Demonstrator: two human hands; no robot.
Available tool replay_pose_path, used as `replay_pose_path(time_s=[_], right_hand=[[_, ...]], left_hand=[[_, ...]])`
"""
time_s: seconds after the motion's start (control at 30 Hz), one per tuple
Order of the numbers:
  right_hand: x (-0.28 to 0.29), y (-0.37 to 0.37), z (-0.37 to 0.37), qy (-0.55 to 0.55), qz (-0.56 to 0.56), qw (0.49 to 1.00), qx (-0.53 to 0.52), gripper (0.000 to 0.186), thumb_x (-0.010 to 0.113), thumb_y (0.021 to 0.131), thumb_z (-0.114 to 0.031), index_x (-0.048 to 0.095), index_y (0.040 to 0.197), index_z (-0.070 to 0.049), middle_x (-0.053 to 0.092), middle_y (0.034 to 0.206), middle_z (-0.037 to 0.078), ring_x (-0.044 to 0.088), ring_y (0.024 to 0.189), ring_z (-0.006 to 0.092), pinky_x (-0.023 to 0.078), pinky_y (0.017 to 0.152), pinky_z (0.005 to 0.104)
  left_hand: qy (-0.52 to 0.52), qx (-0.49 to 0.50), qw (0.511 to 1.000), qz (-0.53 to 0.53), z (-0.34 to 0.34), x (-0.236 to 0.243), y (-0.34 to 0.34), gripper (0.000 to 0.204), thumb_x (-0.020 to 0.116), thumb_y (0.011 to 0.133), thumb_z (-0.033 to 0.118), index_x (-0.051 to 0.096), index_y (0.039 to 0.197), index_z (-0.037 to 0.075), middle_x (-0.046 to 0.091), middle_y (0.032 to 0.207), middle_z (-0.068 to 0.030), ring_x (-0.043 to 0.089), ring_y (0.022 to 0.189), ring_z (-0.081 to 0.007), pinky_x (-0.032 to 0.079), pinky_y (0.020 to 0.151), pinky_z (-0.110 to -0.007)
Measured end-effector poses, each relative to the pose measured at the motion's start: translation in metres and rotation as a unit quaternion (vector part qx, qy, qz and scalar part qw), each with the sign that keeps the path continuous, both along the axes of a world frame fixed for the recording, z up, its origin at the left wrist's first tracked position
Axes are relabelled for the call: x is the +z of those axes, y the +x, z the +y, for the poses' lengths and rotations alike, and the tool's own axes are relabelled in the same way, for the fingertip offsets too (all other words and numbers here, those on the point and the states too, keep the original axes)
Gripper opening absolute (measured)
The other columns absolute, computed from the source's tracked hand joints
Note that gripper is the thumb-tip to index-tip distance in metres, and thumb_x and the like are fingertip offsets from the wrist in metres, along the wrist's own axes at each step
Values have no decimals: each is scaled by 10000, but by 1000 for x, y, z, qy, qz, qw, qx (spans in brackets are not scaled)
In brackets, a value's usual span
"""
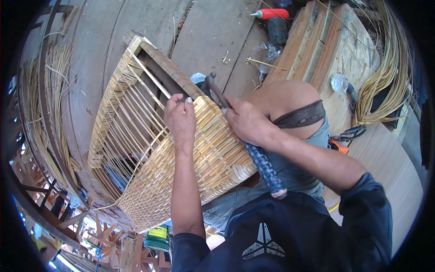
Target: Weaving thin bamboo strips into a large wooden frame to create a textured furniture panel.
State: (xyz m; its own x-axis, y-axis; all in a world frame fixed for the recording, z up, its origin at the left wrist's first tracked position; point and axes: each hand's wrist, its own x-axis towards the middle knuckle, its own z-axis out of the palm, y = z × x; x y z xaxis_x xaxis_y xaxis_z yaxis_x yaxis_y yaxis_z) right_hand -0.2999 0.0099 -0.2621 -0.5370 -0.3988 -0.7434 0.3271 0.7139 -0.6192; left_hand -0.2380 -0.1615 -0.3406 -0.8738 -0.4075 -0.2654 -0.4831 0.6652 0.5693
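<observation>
A partly woven rattan panel (204, 145) on a wooden frame (170, 72) lies slantwise before me. Its near right part is densely woven; at the left, bare strands (131, 109) span the opening. My left hand (181, 115) is closed at the weave's upper edge, thumb and fingers pinched round a pale rattan strand (152, 77). In my closed right hand (249, 120) is a hammer (267, 171), gripped at the neck. Its small dark head points up and away, close to the frame, and its braided dark handle slants back toward my body.
Bundles of thin cane (59, 86) lie at the left, and a long golden bundle (389, 68) hangs at the far right. Wooden beams (308, 41) stand beyond my bent knee. A red bottle (274, 13) lies on the plank floor (213, 41). A round board (380, 181) is at my right.
</observation>
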Motion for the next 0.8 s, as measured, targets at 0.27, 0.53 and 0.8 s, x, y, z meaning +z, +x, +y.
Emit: replay_pose_path(time_s=[0.27, 0.53, 0.8], right_hand=[[-7, 16, -3, 2, 55, 998, -7, 267, 505, 895, -177, 554, 1075, 14, 622, 810, 241, 637, 773, 304, 475, 686, 398], [-96, -15, -52, 78, 82, 994, 13, 388, 666, 784, -326, 634, 824, 58, 622, 677, 132, 580, 597, 201, 452, 529, 356], [-69, -35, -54, 31, -83, 994, 61, 410, 625, 806, -448, 619, 808, -39, 547, 650, 8, 492, 572, 105, 377, 527, 263]], left_hand=[[-41, -14, 999, -26, 2, 8, -1, 287, 534, 854, 219, 664, 726, -3, 612, 1087, -81, 556, 1009, -255, 375, 905, -385], [-117, -6, 989, 88, -3, 30, 24, 191, 585, 786, 155, 604, 946, 52, 562, 1058, -111, 499, 1071, -277, 356, 909, -431], [39, 385, 917, 99, -170, 40, 233, 211, 559, 825, 125, 554, 1006, 17, 556, 1015, -111, 537, 969, -283, 432, 832, -411]])
